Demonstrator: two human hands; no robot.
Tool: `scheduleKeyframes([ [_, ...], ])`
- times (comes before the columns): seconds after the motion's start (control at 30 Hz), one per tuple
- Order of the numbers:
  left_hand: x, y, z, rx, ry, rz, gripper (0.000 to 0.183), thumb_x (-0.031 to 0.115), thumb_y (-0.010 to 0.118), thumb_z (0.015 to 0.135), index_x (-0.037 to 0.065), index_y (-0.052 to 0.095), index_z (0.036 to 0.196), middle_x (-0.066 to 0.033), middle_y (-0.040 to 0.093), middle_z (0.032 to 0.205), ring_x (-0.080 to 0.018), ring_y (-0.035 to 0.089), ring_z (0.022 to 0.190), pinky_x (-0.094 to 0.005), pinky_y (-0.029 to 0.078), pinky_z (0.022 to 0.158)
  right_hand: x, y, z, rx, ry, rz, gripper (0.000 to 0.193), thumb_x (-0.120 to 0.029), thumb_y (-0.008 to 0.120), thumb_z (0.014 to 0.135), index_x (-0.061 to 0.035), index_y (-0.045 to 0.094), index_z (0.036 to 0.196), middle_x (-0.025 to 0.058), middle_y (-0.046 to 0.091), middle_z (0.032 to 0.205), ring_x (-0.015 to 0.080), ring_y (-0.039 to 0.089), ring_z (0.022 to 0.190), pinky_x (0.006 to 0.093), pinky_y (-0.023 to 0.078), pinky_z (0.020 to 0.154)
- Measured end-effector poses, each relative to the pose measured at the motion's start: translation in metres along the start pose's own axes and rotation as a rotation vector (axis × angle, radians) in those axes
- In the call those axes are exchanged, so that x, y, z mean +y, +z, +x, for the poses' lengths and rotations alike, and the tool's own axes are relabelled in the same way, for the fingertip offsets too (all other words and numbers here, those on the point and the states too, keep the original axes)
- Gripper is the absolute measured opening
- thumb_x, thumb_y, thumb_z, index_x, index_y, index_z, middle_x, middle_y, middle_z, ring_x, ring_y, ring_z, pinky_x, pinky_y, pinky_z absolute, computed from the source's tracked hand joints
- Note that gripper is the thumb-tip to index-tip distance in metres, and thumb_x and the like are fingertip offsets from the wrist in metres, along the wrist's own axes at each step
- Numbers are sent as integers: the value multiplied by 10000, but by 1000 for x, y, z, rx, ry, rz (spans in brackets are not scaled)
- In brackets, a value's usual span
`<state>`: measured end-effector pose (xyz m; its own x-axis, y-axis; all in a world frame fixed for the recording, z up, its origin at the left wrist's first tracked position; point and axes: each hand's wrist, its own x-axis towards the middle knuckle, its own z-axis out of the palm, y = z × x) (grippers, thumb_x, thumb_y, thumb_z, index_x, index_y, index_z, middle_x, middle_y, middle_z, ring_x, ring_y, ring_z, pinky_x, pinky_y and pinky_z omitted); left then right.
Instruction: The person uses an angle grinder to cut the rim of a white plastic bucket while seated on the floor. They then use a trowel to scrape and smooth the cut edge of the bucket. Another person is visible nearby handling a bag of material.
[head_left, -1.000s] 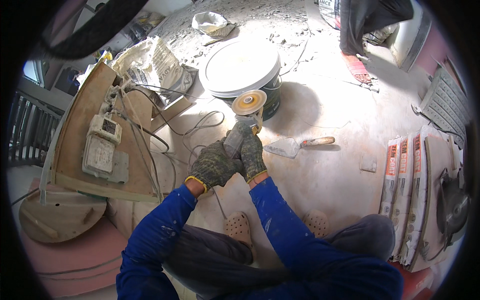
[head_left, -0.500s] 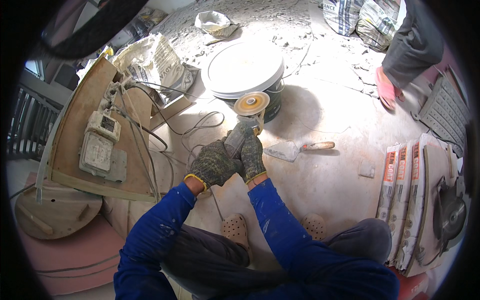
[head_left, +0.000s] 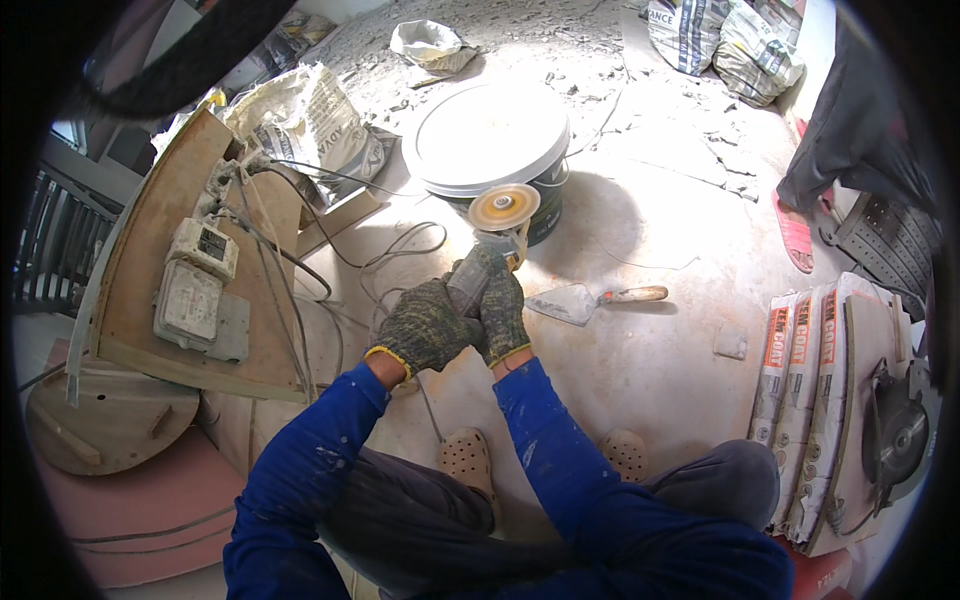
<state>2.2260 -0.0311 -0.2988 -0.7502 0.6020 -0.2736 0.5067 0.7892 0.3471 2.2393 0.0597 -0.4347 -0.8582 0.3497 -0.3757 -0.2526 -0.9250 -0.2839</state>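
Note:
My left hand (head_left: 425,325), in a dark knitted glove with a yellow cuff, is wrapped round the body of an angle grinder (head_left: 467,290). My right hand (head_left: 504,312), gloved alike, grips the same tool from its right side. The grinder's round disc (head_left: 503,207) faces up at the far end, in front of a dark bucket (head_left: 548,212) with a white lid (head_left: 487,135). Whether the disc touches the bucket I cannot tell. Just right of my right hand, a pointing trowel (head_left: 575,301) with a wooden handle lies on the floor.
A curved wooden panel (head_left: 150,270) at left carries an electrical box (head_left: 190,305) and cables (head_left: 405,245) that loop across the floor. At right stand flat bags (head_left: 790,390) and a circular saw (head_left: 900,435). Another person's leg (head_left: 850,130) is at far right, near rubble (head_left: 560,50).
The other person's leg and pink slipper have shifted to the right and nearer. My hands and the grinder stay almost where they were.

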Motion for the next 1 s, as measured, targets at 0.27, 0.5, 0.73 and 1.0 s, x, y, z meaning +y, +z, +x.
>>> scheduleKeyframes([
  [0.27, 0, -4, 1, -83, -78, -27, 672, 477, 810, 699, -78, 691, 1059, -252, 727, 845, -338, 749, 799, -418, 597, 775, 1, 1, 4, 17, -25, -40, 365, -319, 593, 1044, -33, 605, 1270, 162, 721, 1042, 282, 727, 881, 432, 640, 770],
  [0.5, -5, 2, 3, -9, -17, 30, 633, 495, 844, 698, -42, 713, 1006, -227, 722, 816, -356, 721, 785, -430, 557, 777, 2, 0, 4, 5, -9, -4, 346, -311, 606, 1035, -37, 606, 1246, 155, 716, 1013, 283, 725, 853, 433, 639, 759],
  [0.73, -3, -2, 5, -91, -72, 39, 670, 491, 804, 702, -78, 701, 1040, -288, 723, 905, -399, 735, 879, -451, 583, 817, 2, -1, 8, -10, -9, 29, 329, -308, 603, 1035, -42, 607, 1228, 149, 712, 1004, 283, 720, 835, 434, 638, 749],
  [1.0, -3, -2, 6, -70, -40, 41, 670, 499, 807, 689, -76, 709, 1020, -260, 727, 835, -370, 740, 812, -432, 588, 787, 1, 2, 6, 31, 11, -1, 334, -315, 578, 1048, -43, 595, 1242, 156, 709, 1020, 286, 719, 850, 434, 638, 745],
])
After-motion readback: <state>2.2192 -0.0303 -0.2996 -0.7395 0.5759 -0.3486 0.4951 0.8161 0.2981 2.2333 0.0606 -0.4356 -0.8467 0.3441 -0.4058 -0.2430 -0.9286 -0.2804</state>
